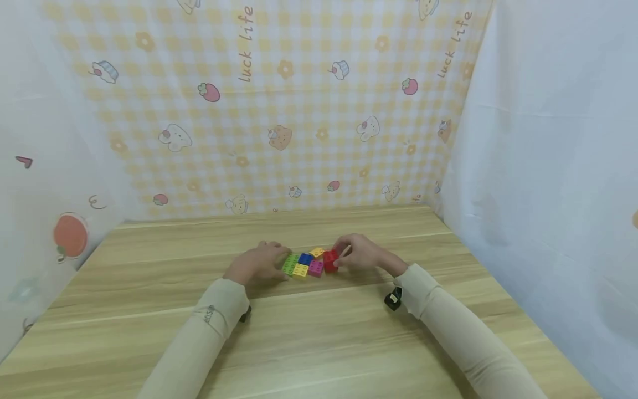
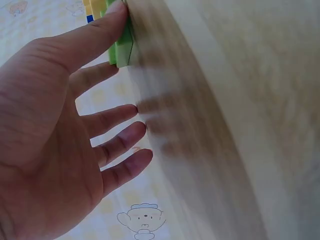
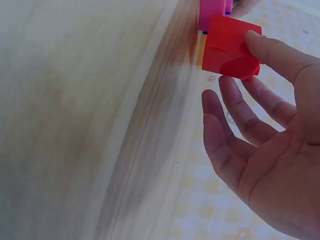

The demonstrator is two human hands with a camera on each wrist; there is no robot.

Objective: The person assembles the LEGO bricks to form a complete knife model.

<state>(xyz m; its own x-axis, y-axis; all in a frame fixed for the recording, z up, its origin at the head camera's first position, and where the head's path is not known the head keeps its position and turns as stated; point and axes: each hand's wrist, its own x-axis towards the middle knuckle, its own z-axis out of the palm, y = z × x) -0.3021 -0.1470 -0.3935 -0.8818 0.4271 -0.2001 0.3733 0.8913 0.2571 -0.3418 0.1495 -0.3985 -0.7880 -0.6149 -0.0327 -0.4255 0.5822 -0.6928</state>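
Observation:
Toy building bricks lie close together on the table between both hands. My left hand (image 1: 259, 260) pinches the light green brick (image 1: 290, 264) at the left end, thumb at its near edge and index finger at its far edge. The other left fingers are spread, as the left wrist view shows. On the right, my right hand (image 1: 360, 253) holds the red brick (image 3: 232, 47) between thumb and fingers, beside the magenta brick (image 1: 316, 268). Between them sit a blue brick (image 1: 305, 259), a yellow brick (image 1: 301, 271) in front and an orange-yellow brick (image 1: 317, 252) behind.
The wood-grain table (image 1: 309, 343) runs back to a checked, printed cloth (image 1: 309, 111). White cloth walls (image 1: 548, 138) stand at both sides. Each wrist carries a black device (image 1: 393, 298) near the cuff.

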